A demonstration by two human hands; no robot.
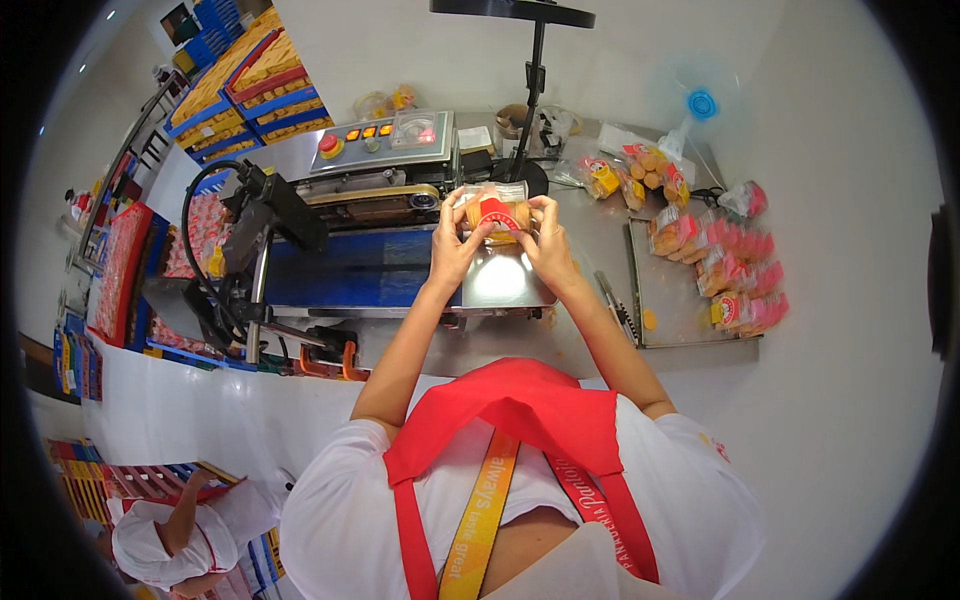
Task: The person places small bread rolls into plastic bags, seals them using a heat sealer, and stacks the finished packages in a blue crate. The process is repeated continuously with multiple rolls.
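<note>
A clear bag of golden-brown baked pieces with a red label (498, 213) is held up between my two hands. My left hand (452, 247) grips its left side, the thumb on the front and the fingers behind. On the right side, my right hand (547, 248) pinches it the same way. Beneath the bag lies a shiny metal plate (505, 283) at the end of a blue conveyor belt (350, 268). The sealing machine's control panel (375, 140), with a red knob and lit displays, stands to the left behind the belt.
A metal tray (675, 310) on the right carries several packed bags (735, 255) in rows. More bags (640, 175) lie behind it. A black stand (533, 90) rises behind my hands. A black machine arm (265, 225) stands left, near stacked crates (250, 95). Another person (175, 535) is at lower left.
</note>
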